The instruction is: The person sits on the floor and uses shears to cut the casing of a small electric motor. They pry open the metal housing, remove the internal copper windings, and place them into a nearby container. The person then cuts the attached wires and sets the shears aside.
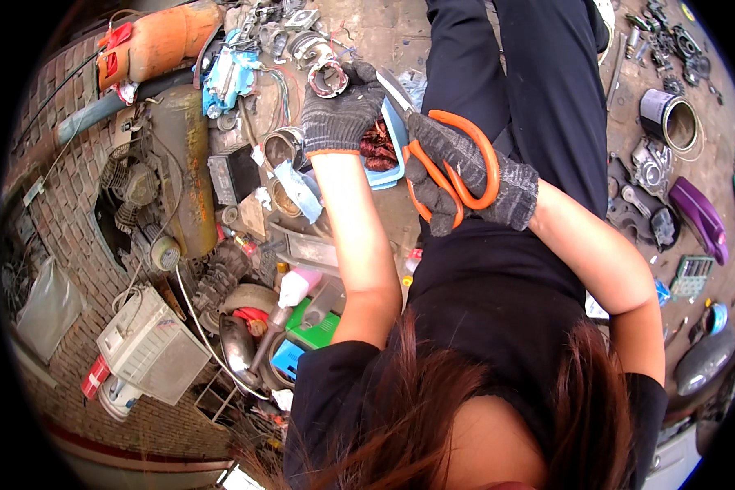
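Note:
My left hand (343, 122), in a dark grey knitted glove with an orange cuff edge, is closed around a small ring-shaped motor part (329, 92) with reddish wire inside. In my right hand (445, 149), gloved the same way, is a pair of scissors (488, 163) with large orange loop handles. Their blades point up and left, toward my left hand; the tip lies close to its fingers. Just below and between the hands stands a light blue plastic container (396, 131) holding reddish-brown copper wire (377, 149). My left hand hides part of it.
Scrap motor parts (306, 45) and wires lie beyond my left hand. Two gas cylinders, one orange (159, 45) and one yellowish (186, 171), are at left beside a brick surface. A grey machine housing (153, 343) sits lower left. To the right are an open can (668, 118) and a purple curved piece (698, 219).

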`<state>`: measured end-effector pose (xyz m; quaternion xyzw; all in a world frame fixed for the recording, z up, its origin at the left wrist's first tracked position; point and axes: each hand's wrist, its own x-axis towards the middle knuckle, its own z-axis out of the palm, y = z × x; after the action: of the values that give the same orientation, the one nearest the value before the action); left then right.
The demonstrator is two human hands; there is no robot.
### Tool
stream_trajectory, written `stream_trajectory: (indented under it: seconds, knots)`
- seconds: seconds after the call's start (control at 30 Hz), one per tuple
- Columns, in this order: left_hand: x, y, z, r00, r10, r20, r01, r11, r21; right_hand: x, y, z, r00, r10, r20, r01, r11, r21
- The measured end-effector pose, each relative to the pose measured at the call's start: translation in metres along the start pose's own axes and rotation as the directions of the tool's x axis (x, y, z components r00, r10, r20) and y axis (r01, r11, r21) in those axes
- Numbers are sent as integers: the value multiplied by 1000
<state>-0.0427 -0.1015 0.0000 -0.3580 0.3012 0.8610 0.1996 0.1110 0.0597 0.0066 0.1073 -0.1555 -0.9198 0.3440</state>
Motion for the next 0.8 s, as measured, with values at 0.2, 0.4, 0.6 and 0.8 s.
stream_trajectory:
  seconds: [0.2,0.4,0.6,0.8]
  knots:
    - [3,0,-8,999,32,30,-35,994,107,-3,1,-1,992,0,126,1,1000,-3]
    - [-2,5,-9,998,-29,59,34,996,-88,-3,-2,-3,987,2,158,1,1000,-18]
    - [6,7,-14,1000,0,0,0,1000,-27,4,-1,-13,999,-20,25,26,971,-238]
    - [-19,-10,11,985,93,-146,-89,995,32,9,-7,0,985,127,113,-101,971,-216]
